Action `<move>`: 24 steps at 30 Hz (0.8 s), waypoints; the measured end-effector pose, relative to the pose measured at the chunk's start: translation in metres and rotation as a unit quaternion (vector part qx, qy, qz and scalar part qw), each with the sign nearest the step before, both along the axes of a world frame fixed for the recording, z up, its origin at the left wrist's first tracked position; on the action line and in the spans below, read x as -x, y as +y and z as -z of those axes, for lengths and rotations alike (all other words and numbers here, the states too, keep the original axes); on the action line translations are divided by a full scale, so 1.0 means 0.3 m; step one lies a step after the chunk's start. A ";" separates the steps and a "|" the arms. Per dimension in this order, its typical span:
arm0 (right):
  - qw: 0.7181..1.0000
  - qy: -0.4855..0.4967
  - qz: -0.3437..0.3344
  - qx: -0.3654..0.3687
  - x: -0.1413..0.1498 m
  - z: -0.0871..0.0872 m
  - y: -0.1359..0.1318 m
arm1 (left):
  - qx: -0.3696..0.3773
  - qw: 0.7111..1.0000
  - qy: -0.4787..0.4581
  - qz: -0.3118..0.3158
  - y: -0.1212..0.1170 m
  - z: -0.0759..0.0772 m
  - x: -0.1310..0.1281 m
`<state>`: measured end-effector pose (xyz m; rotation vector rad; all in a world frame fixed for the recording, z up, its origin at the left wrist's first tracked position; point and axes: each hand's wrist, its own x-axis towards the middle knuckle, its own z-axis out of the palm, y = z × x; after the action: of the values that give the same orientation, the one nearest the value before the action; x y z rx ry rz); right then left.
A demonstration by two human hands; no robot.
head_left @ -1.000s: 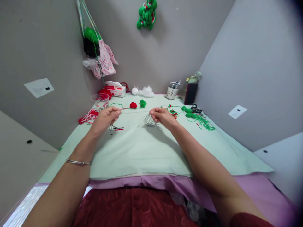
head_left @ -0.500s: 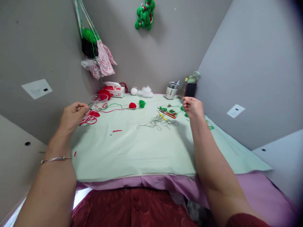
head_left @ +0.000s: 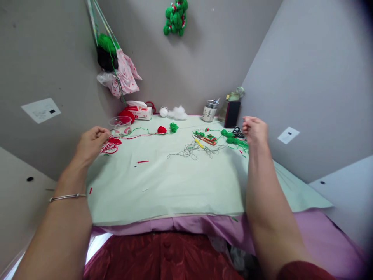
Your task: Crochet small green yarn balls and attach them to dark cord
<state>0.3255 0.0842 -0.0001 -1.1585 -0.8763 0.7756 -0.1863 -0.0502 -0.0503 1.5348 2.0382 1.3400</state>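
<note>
My left hand (head_left: pixel 93 143) is raised over the left of the table, thumb and fingers pinched together. Whatever it pinches is too small to make out. Below its fingertips lies a loose heap of red and white yarn (head_left: pixel 112 144), close to a clear plastic tub (head_left: pixel 120 125). Far to the right, my right hand (head_left: pixel 255 131) is also closed in a pinch, its contents hidden or too thin to name. Near it lie black-handled scissors (head_left: pixel 238 132) and green crocheted pieces (head_left: pixel 231 139). Between the hands rests a tangle of dark thread (head_left: pixel 190 151) with a yellow-handled tool (head_left: pixel 199 143) and orange-handled snips (head_left: pixel 207 140).
A red yarn ball (head_left: pixel 161 130) and a green yarn bundle (head_left: pixel 174 127) lie mid-table. Along the back stand a tissue box (head_left: pixel 142 112), white stuffing (head_left: pixel 178 112), a pen tin (head_left: pixel 209 111) and a phone (head_left: pixel 232 115). A bag (head_left: pixel 127 74) hangs at left.
My right hand has moved to the right, uncovering the scissors and green pieces. My left hand stays nearly in place, still pinched. The view has shifted slightly.
</note>
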 end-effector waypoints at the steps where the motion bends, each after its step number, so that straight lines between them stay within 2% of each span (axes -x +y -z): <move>1: 0.998 -0.033 -0.050 0.023 0.029 0.002 -0.011 | -0.011 0.999 -0.030 0.019 0.000 -0.007 -0.029; 2: 0.990 -0.073 -0.110 0.046 0.066 0.004 -0.026 | -0.011 0.997 -0.053 0.060 0.000 -0.014 -0.063; 3: 0.971 -0.130 -0.189 0.072 0.111 0.008 -0.045 | -0.007 0.994 -0.061 0.095 -0.002 -0.022 -0.103; 5: 0.916 -0.209 -0.336 0.063 0.219 0.018 -0.095 | -0.010 0.989 -0.061 0.135 -0.007 -0.038 -0.190; 8: 0.864 -0.161 -0.477 0.008 0.404 0.049 -0.186 | -0.006 0.979 -0.045 0.199 -0.018 -0.055 -0.321; 11: 0.800 -0.110 -0.588 0.037 0.554 0.095 -0.263 | -0.003 0.958 -0.069 0.279 -0.019 -0.057 -0.422; 13: 0.777 -0.090 -0.621 0.055 0.610 0.123 -0.291 | -0.003 0.948 -0.079 0.308 -0.013 -0.053 -0.461; 14: 0.776 -0.085 -0.622 0.061 0.622 0.133 -0.296 | -0.004 0.945 -0.087 0.314 -0.009 -0.051 -0.472; 19: 0.815 -0.042 -0.571 0.086 0.594 0.143 -0.267 | 0.017 0.935 -0.164 0.313 0.003 -0.041 -0.453; 24: 0.822 -0.001 -0.559 0.104 0.570 0.145 -0.239 | 0.049 0.924 -0.203 0.321 0.001 -0.019 -0.410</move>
<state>0.1545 0.0124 -0.0437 -0.7306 -1.5158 1.8587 -0.0633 -0.0499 -0.0445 1.5256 1.1815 1.1365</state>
